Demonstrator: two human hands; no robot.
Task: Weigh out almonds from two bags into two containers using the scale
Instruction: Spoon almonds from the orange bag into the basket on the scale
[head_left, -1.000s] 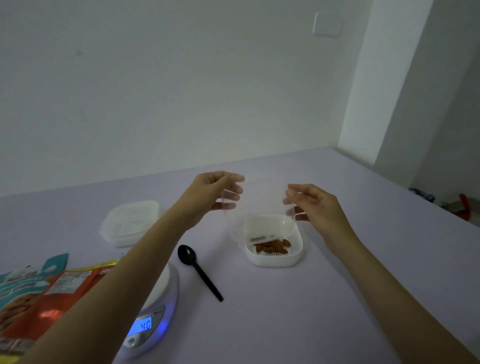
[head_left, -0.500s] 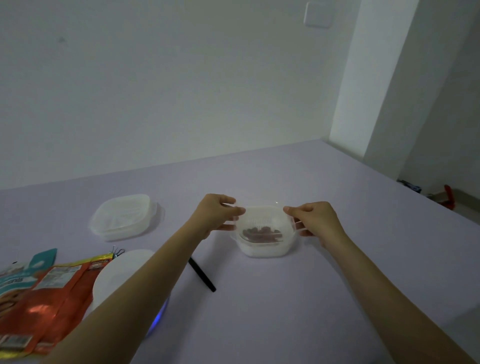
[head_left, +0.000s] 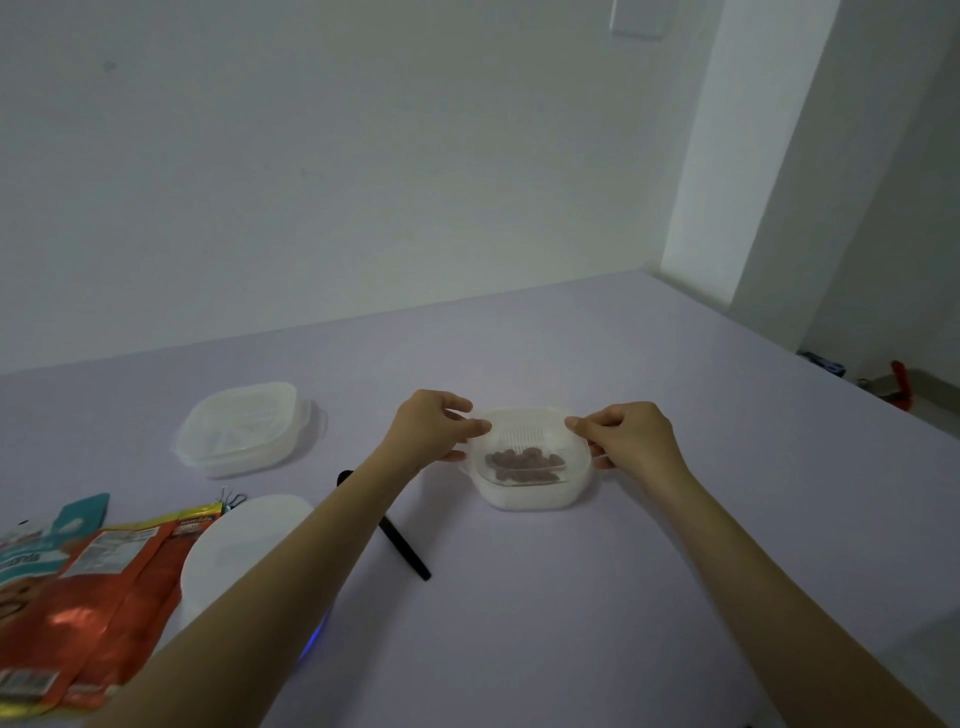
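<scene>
Left hand (head_left: 431, 426), right hand (head_left: 634, 436) on lid (head_left: 527, 441)

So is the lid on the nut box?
On. The clear lid covers the box, pinched by the left hand and right hand; almonds show through. Snapped tight? Cannot tell.

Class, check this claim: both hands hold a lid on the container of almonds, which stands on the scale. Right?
One part is wrong. The left hand and right hand do hold the lid on the container of almonds, but it stands on the table, not the scale, which lies apart to its left. The head view shows this.
</scene>
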